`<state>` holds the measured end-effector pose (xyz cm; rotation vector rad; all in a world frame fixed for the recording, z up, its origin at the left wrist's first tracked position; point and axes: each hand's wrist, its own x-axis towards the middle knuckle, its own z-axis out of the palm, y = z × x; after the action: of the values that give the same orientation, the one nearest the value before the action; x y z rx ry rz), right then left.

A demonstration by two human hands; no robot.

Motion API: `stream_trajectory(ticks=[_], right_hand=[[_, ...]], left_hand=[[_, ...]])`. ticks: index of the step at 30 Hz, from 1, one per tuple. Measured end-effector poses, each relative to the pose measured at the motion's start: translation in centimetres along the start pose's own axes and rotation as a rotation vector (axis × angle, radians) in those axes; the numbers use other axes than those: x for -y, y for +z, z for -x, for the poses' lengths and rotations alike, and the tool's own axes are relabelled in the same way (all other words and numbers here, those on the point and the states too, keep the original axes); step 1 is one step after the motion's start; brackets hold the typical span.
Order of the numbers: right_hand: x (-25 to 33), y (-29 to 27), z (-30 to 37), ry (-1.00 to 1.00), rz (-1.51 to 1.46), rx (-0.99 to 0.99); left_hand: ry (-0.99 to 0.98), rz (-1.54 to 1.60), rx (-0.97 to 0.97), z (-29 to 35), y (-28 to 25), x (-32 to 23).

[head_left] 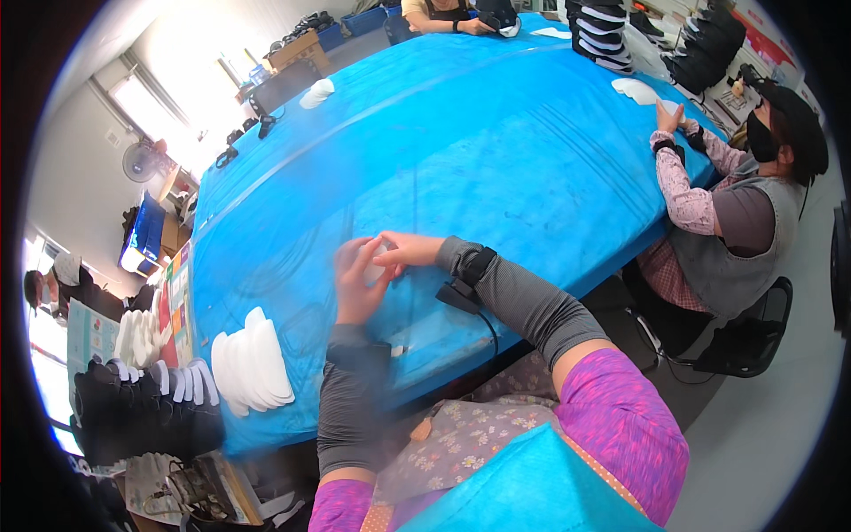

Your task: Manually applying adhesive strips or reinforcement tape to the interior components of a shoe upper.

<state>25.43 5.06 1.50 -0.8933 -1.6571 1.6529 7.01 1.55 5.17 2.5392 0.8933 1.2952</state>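
Observation:
My left hand (356,288) and my right hand (409,252) meet above the near part of the blue-covered table (496,195). Their fingers close together around a small pale thing, mostly hidden and too unclear to name. Blur softens the left hand's edges. Grey striped sleeves cover both forearms, with a black band around the right wrist. Left of my left forearm, overlapping white insole-shaped pieces (253,365) lie fanned out on the table, apart from my hands.
Black items with white strips (151,399) are piled at the near left. On the right, a seated co-worker (745,195) handles a white piece. Another person (443,16) works at the far edge, beside a black-and-white stack (603,35). White pieces (316,93) lie at the far left.

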Motion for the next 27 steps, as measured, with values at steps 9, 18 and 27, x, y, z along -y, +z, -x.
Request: stream_trajectory(ticks=[9, 18, 27], right_hand=[[-0.5, 0.2, -0.3, 0.002, -0.037, 0.008], [-2.3, -1.1, -1.1, -0.139, 0.046, -0.113], [-1.2, -0.2, -0.5, -0.051, -0.021, -0.125]], left_hand=[[-0.037, 0.063, -0.005, 0.6, -0.3, -0.2], [-0.016, 0.051, -0.064, -0.2, 0.3, 0.4], [-0.035, 0.03, -0.024, 0.5, 0.1, 0.9]])
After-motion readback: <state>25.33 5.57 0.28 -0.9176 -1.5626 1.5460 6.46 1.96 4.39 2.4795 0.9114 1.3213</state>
